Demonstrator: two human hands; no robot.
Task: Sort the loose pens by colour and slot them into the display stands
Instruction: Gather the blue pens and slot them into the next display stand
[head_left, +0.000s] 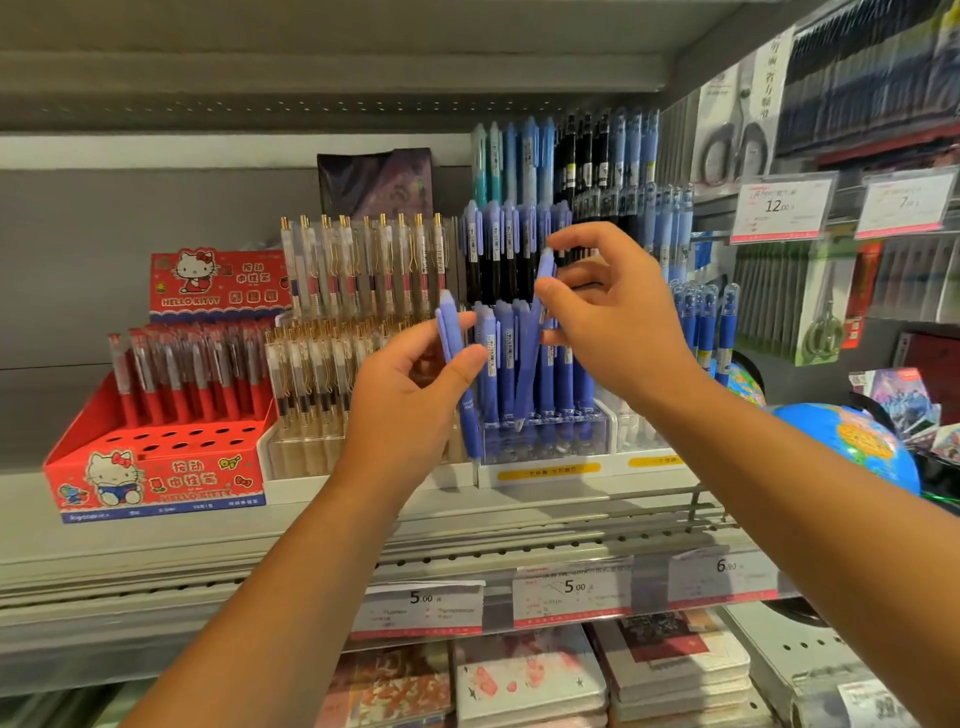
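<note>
So in the middle of the frame your left hand (410, 410) had its thumb and fingers curled round a couple of loose periwinkle-blue plastic click pens (470, 426), holding them roughly upright with the tips pointing down, just left of the clear acrylic display stand (545, 441) in the centre. Your right hand (623, 332), slightly higher and to the right, was pinching another periwinkle-blue pen (532, 353) near its top between thumb and fingertips. That one was tilted, its tip down at the stand's holes among the matching blue pens already standing there; can't tell if it was actually seated in a hole. At the lower left of the frame sat a red cardboard Hello Kitty stand (156, 467) with red-grip pens in its back rows, and between it and the blue stand were clear pens with gold clips (363, 260). A blue globe (847, 441) sat at the right edge, and white price tags (571, 592) ran along the shelf lip below.
</note>
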